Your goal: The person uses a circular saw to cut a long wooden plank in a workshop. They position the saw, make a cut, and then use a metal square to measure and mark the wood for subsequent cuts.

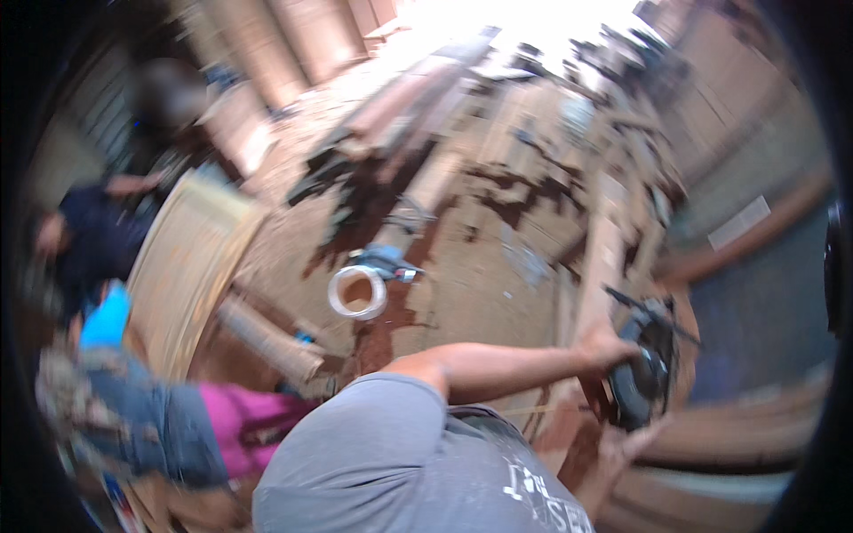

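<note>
My left arm stretches across to the right, and my left hand (608, 350) is closed on a dark, rounded tool (647, 364) that looks like a power tool; blur hides its exact kind. Thin dark bars or a cord stick out from its upper side. Just below the tool is my right hand (622, 447), close to its lower end. That hand is smeared by motion, so neither its grip nor any contact with the tool is clear. A long wooden board (604, 249) runs away from my left hand.
Stacked planks (418, 107) lie ahead. A white ring-shaped thing (357, 293) rests on wood nearer me. At left, a person in dark clothing (98, 222) is beside a pale wooden panel (191, 266). Grey and magenta cloth (240, 431) is near my left side. A dark panel (755, 311) stands right.
</note>
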Demonstrator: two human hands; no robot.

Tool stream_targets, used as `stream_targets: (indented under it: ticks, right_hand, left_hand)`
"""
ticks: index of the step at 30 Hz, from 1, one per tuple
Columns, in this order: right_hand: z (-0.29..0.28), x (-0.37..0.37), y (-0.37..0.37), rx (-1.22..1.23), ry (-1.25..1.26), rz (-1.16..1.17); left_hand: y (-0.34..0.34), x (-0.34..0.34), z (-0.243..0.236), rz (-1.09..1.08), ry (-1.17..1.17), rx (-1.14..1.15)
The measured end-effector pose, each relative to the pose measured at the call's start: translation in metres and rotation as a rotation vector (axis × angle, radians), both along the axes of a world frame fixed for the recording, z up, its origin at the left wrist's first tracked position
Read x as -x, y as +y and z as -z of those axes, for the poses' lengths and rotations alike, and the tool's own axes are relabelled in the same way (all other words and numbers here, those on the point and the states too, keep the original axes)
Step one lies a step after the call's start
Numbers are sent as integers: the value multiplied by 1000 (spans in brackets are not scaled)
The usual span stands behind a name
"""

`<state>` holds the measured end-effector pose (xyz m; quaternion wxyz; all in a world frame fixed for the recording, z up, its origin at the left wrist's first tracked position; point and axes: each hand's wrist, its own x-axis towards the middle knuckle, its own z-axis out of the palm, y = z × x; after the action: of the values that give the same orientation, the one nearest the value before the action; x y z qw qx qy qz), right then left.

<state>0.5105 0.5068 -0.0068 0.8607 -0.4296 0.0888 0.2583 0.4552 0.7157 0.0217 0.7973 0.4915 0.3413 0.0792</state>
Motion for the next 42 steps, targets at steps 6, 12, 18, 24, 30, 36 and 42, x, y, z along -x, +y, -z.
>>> stream_targets:
  ticks: [6, 12, 18, 24, 30, 36, 42]
  right_hand:
    - [68, -9, -24, 52, -65, 208]
    - [56, 21, -6, 178, 16, 263]
    - [50, 26, 13, 274, -13, 387]
    - [56, 30, 19, 281, -54, 457]
    - [55, 31, 23, 306, -29, 492]
    - [58, 32, 24, 305, 8, 527]
    - [57, 33, 26, 344, -18, 533]
  left_hand:
    - [-16, -50, 55, 215, 104, -183]
    - [-7, -58, 81, 217, 52, -168]
    - [24, -77, 78, 187, 38, -21]
    - [104, -160, 145, -55, 186, -194]
    - [142, -242, 204, 38, 484, -162]
    - [139, -238, 233, 120, 694, -712]
    - [149, -236, 242, 231, 595, -693]
